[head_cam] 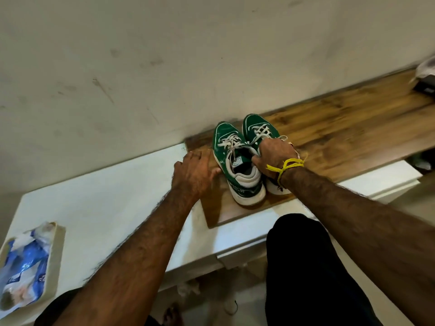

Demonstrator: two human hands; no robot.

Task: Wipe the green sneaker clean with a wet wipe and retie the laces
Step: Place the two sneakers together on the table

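the pair of green sneakers stands side by side on the wooden board, near the board's left end and close to its front edge, toes toward the wall. the left sneaker shows its whole top; the right sneaker is half covered. the right hand reaches over the pair, fingers curled down into the collars where the two shoes meet, so it appears to grip them there, though exactly which shoe it holds cannot be told. a yellow thread is tied round that wrist. the left hand lies with relaxed fingers on the wooden board at its left end, its thumb touching the sole of the left sneaker, holding nothing.

as for progress, the task looks barely begun. no wipe is in either hand, and the wet wipe pack sits in a pale tray at the front left corner of the white worktop, well apart from the shoes. pale scuffs still mark the green uppers, so the wiping looks undone. the laces hang loose over the tongues and are not tied in a bow.

the heel of the right sneaker is hidden behind the right wrist. a dark object at the far right of the board is cut off and blurred. the pack's print is too soft to read.
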